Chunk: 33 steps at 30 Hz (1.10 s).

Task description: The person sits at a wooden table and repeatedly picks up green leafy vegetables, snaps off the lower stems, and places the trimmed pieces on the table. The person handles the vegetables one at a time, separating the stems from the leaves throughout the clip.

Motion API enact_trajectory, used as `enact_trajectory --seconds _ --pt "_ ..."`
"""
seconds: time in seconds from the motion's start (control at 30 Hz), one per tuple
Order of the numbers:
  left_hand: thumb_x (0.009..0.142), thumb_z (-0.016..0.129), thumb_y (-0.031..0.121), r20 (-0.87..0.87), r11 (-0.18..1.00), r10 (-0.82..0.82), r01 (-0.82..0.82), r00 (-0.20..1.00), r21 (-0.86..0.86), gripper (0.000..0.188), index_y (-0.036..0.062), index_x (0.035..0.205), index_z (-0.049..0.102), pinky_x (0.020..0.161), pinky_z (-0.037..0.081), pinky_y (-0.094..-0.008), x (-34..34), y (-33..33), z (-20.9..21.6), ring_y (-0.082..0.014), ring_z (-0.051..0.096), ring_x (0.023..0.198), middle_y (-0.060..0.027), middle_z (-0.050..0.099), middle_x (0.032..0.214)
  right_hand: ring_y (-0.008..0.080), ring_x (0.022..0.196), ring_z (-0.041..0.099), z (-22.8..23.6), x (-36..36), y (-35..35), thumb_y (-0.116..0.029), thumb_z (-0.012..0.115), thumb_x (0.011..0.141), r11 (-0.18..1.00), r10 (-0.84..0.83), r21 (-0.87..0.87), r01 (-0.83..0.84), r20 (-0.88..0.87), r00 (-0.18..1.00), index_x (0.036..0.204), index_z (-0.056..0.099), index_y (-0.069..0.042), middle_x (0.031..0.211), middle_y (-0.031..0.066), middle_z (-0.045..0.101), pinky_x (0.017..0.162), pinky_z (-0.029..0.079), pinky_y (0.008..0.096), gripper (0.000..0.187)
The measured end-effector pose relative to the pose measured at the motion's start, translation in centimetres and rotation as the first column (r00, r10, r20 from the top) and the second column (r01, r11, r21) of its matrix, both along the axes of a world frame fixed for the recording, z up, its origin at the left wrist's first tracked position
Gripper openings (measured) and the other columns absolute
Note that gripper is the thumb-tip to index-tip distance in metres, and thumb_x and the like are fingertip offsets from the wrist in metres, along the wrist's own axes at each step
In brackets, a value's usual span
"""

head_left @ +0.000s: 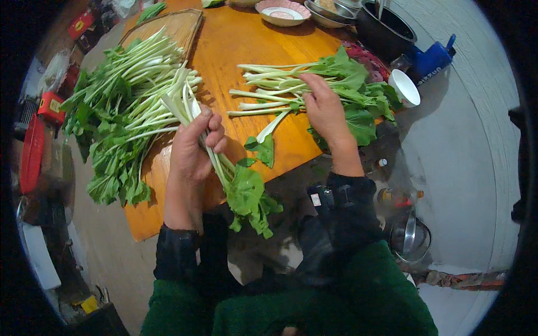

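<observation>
Several long, pale-stemmed greens with broad leaves point(242, 185), gathered in one slim bunch, are held above the near edge of the orange-brown wooden table point(221, 50), their stem ends toward the table's far end and their leaves hanging past its near edge. The person's left hand point(196, 143) grasps this bunch, its fingers curled around the stems and the thumb closed over them. The person's right hand point(325, 106) rests on a second pile of the same pale-stemmed leafy greens point(339, 74) on the table's right part; its thumb and index finger are spread apart, while the state of the remaining fingers cannot be told. That pile's stem ends point toward the table's middle, its leaves toward the right edge. A single loose white stalk with a green leaf point(266, 148) lies near the table's near edge, between the hands. A large heap of green-leaved, white-stemmed vegetables point(134, 95) covers the table's left side, leaves drooping over the edge, partly upon a flat tan slatted tray point(188, 28). At the table's far end stands a pink-rimmed shallow dish point(283, 14); by its right edge are a deep black pot point(384, 31) and a small white bowl point(404, 88).
</observation>
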State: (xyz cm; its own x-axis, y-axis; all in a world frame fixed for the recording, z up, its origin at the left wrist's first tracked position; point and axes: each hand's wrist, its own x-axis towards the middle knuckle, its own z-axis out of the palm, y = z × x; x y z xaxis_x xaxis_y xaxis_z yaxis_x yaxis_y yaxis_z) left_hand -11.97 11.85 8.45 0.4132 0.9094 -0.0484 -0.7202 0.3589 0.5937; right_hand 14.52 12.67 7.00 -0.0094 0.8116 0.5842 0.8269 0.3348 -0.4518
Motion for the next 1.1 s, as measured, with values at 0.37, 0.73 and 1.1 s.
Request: enact_trajectory --seconds 0.37,0.73,1.1 --pt "0.084 0.058 0.016 -0.041 0.998 -0.064 0.064 0.997 -0.012 0.015 0.0111 0.083 0.044 0.041 0.033 -0.0215 1.2 -0.9 0.6 -0.0064 0.038 0.045 -0.0008 0.042 0.065 0.0302 0.088 0.055 -0.6 -0.6 1.1 -0.005 0.058 0.073 0.977 -0.184 -0.107 0.185 0.024 0.983 0.098 0.057 -0.004 0.095 0.0141 0.052 0.077 0.044 0.0362 0.026" --pt "0.085 0.056 0.016 -0.114 0.999 -0.046 0.044 0.992 -0.024 0.013 0.0101 0.082 0.045 0.039 0.032 -0.0215 1.7 -1.2 1.1 -0.0065 0.038 0.045 0.0002 0.041 0.063 0.0266 0.081 0.055 -0.1 -0.5 0.7 -0.005 0.06 0.073 0.984 -0.155 -0.085 0.156 0.014 0.988 0.088 0.059 -0.002 0.088 0.0129 0.052 0.071 0.044 0.0335 0.015" --pt "0.084 0.059 0.021 -0.035 0.999 -0.03 0.03 0.999 -0.018 0.019 0.0109 0.081 0.043 0.041 0.032 -0.0228 2.3 -1.6 0.4 -0.0084 0.038 0.047 -0.0004 0.04 0.062 0.0276 0.073 0.057 6.5 -3.7 -1.3 -0.003 0.058 0.078 0.897 0.169 0.437 -0.062 -0.209 0.963 0.086 0.06 -0.002 0.083 0.0117 0.059 0.064 0.044 0.0349 0.008"
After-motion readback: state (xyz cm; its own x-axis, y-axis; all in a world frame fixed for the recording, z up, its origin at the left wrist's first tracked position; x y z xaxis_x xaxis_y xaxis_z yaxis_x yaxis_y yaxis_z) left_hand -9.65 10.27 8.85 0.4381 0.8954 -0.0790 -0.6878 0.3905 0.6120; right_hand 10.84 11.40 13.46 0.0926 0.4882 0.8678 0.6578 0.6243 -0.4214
